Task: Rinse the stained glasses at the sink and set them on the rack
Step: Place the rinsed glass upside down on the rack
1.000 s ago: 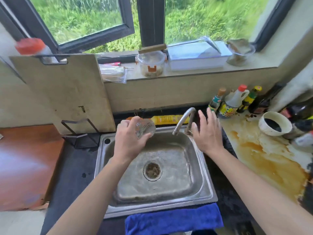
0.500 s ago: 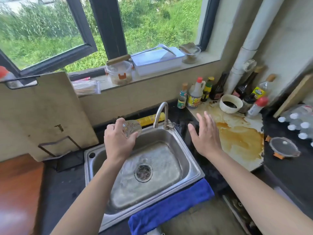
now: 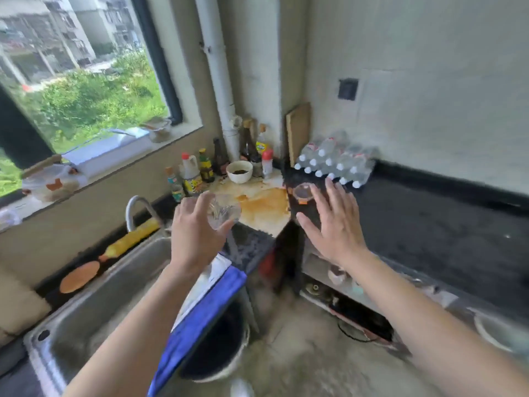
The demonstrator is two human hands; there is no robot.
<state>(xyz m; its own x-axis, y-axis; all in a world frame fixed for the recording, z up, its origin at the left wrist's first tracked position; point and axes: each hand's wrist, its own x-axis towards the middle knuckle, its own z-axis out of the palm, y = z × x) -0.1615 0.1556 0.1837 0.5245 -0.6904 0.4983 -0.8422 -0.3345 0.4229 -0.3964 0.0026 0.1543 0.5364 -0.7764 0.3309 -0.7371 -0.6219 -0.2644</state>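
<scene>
My left hand [image 3: 194, 233] holds a clear drinking glass [image 3: 224, 214] tipped on its side, above the counter corner to the right of the steel sink [image 3: 86, 305]. The tap [image 3: 137, 207] stands behind the sink at the left of the glass. My right hand [image 3: 332, 222] hovers open with spread fingers over the dark counter [image 3: 429, 230], holding nothing. Just beyond its fingertips lies a small clear lid with orange clips [image 3: 303, 193]. No rack is visible in this blurred view.
Sauce bottles [image 3: 191, 176] and a white bowl [image 3: 239, 171] stand by a brown-stained board [image 3: 266, 209] in the corner. A pack of water bottles [image 3: 335, 164] lies on the counter behind. A blue cloth [image 3: 200, 316] hangs over the sink's front; a dark bucket [image 3: 217, 348] sits below.
The view has swung to the right. My left hand carried the glass from over the sink to the counter corner, and my right hand moved right over the dark counter.
</scene>
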